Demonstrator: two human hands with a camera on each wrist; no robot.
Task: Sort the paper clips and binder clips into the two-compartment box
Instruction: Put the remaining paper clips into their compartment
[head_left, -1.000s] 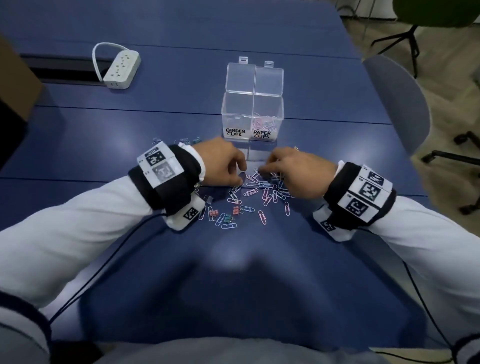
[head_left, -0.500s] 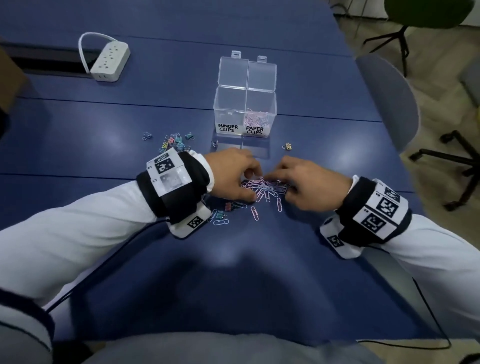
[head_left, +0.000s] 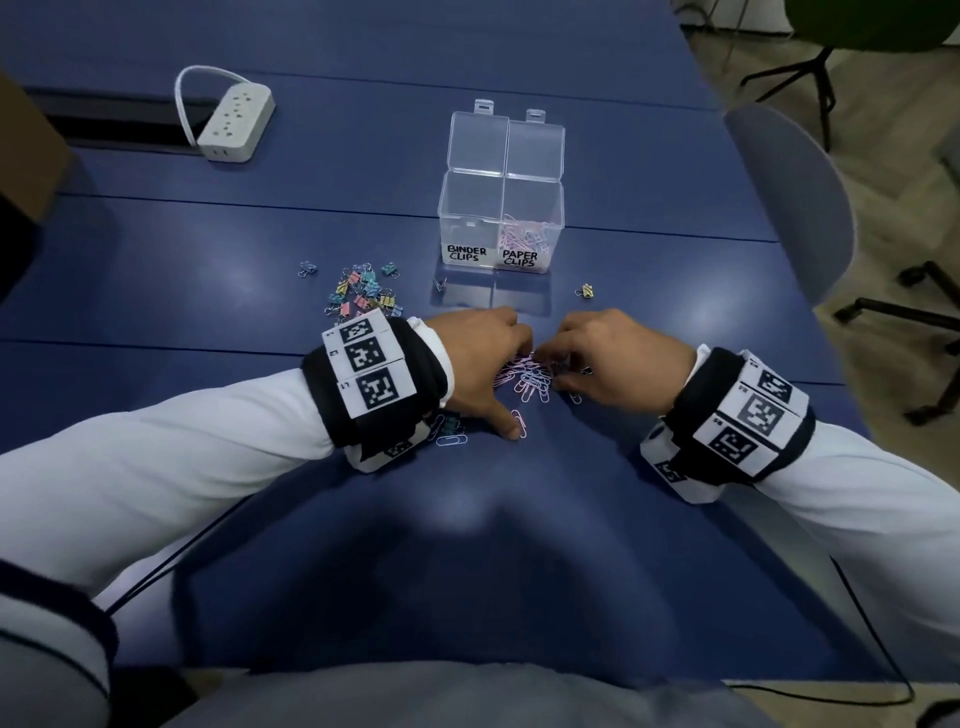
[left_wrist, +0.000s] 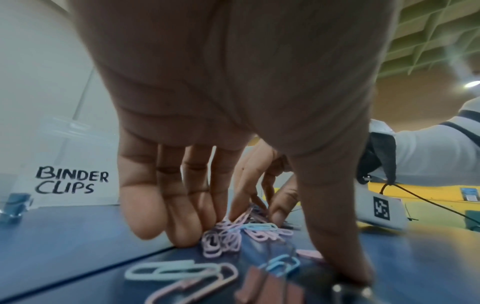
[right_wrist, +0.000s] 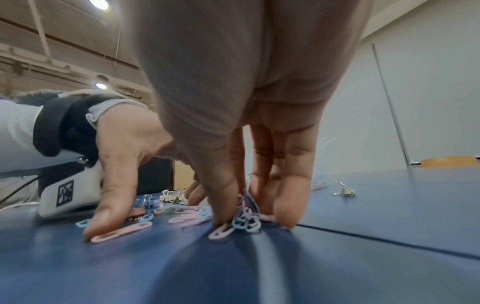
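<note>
Paper clips (head_left: 530, 376), pink and pale blue, lie in a small heap on the blue table (head_left: 467, 545) between the two hands, in front of the clear two-compartment box (head_left: 501, 228). Farthest left, a white power strip (head_left: 236, 122) sits near the table's far edge. Nearer, a cluster of coloured binder clips (head_left: 363, 296) rests on the table to the left of the box, with one stray binder clip (head_left: 307, 268) just left of the cluster. The left hand (head_left: 480, 358) presses down at the left side of the heap: its fingers (left_wrist: 179, 216) are straight and close together, tips on the table against the pink clips, while the thumb (head_left: 506, 421) is spread toward the person and rests on the table beside a single pink clip (head_left: 519, 423); it grasps nothing. A few loose clips (head_left: 449, 434) lie under the left wrist. The box stands open, lids tilted back; its left compartment, labelled BINDER CLIPS, looks bare, and the right one, labelled PAPER CLIPS, holds a pile of pink clips (head_left: 524, 236). The right hand (head_left: 618, 358) meets the heap from the right, thumb and fingers (right_wrist: 293, 197) pinching a bunch of blue and pink clips against the table. A lone yellow binder clip (head_left: 586, 291) lies right of the box, and a grey chair (head_left: 795, 208) stands beyond the table's right edge.
</note>
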